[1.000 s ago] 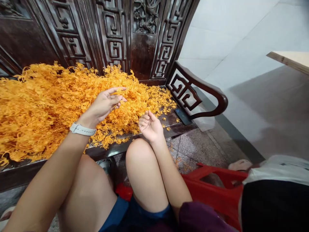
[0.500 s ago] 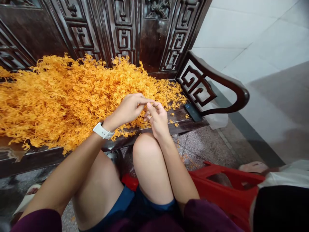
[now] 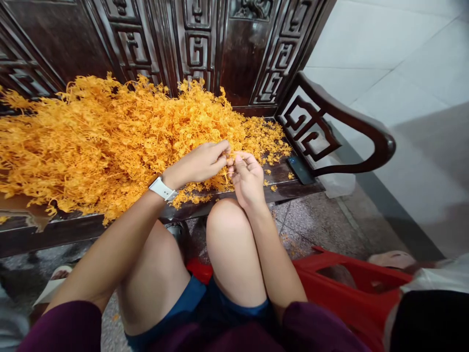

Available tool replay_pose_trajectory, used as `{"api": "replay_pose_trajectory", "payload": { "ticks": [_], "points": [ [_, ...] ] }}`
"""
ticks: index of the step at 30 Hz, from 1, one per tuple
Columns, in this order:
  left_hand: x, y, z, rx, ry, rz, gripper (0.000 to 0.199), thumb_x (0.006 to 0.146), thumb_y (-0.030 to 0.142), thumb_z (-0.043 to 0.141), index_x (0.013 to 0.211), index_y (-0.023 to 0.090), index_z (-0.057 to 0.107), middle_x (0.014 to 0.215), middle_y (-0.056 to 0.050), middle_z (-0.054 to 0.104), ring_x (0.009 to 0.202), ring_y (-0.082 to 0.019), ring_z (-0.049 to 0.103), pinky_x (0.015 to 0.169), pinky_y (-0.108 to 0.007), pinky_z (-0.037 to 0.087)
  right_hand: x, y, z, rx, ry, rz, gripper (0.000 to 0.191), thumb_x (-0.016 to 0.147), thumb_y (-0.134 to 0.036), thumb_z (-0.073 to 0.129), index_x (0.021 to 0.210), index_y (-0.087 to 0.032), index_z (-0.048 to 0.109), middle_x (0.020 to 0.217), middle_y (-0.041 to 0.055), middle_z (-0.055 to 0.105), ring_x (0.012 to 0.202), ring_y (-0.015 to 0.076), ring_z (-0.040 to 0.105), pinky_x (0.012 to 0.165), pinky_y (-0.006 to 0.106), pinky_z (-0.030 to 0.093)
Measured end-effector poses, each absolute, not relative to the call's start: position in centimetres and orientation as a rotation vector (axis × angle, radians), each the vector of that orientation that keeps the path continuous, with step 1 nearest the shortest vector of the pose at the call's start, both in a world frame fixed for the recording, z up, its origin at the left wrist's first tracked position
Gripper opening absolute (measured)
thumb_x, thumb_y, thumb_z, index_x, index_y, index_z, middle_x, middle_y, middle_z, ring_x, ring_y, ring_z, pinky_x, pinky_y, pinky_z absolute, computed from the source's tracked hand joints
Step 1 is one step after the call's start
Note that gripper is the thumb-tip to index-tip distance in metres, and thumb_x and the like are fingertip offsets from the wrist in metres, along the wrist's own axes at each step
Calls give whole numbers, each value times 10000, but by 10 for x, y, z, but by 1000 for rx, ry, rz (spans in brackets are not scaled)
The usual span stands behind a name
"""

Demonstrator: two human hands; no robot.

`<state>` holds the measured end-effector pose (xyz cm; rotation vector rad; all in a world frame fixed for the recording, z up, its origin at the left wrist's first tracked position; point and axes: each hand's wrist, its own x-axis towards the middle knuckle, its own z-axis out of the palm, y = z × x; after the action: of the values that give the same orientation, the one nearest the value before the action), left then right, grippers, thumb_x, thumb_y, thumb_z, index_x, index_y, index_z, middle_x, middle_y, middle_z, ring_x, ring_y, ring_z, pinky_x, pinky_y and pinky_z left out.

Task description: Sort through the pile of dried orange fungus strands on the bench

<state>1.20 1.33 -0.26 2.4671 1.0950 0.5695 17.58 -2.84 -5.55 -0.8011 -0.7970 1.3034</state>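
A large heap of orange, spidery flower-like pieces [image 3: 120, 132], seemingly plastic, lies on the dark wooden bench [image 3: 205, 208]. Over its front right part, my two hands meet fingertip to fingertip. My left hand [image 3: 203, 161], with a white watch on the wrist, has thumb and fingers bent together at a small orange flower piece [image 3: 231, 155]. My right hand [image 3: 249, 181] is closed, thumb against forefinger, on the same piece from the other side. Most of the piece is hidden by the fingers. Smaller loose orange heads [image 3: 273, 142] are scattered right of the heap.
A dark phone [image 3: 300, 169] lies by the carved armrest [image 3: 383, 146] at the bench's right end. Behind stands the carved backrest [image 3: 240, 58]. A red plastic stool [image 3: 351, 283] is at lower right, and torn cardboard [image 3: 25, 212] sticks out at left.
My left fingers have gone from stretched out to bent, and an orange piece now shows between my hands. The view has shifted slightly, so the bench appears further right.
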Motion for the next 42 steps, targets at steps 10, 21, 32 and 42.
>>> {"api": "replay_pose_trajectory", "payload": {
  "ticks": [10, 21, 32, 42],
  "points": [
    [0, 30, -13, 2704, 973, 667, 300, 974, 131, 430, 1145, 212, 663, 1041, -94, 738, 965, -251, 647, 844, -390, 470, 177, -36, -43, -665, -930, 1450, 277, 849, -351, 882, 955, -246, 649, 684, -60, 606, 572, 74, 467, 546, 220, 381],
    [-8, 38, -20, 2748, 965, 740, 459, 783, -18, 437, 997, 216, 769, 903, -54, 770, 919, -216, 690, 879, -376, 496, 183, -61, -26, -698, -1361, 1401, 238, 926, -420, 823, 896, -214, 707, 664, -24, 708, 537, 81, 593, 525, 200, 466],
    [-33, 58, -35, 2598, 1140, 723, 337, 944, 122, 477, 1086, 188, 776, 1100, -100, 783, 1051, -231, 684, 970, -400, 523, 173, -57, -6, 366, -1836, 1738, 165, 1009, -315, 704, 916, -271, 833, 699, 22, 766, 663, 143, 753, 694, 257, 612],
    [-22, 45, -28, 2678, 1166, 684, 499, 895, 136, 517, 1326, 154, 768, 1253, -128, 782, 1178, -283, 703, 1083, -456, 538, 202, -32, -35, -655, -579, 1748, 123, 934, -319, 718, 859, -244, 655, 606, -81, 301, 522, 129, 219, 498, 273, 319]
  ]
}}
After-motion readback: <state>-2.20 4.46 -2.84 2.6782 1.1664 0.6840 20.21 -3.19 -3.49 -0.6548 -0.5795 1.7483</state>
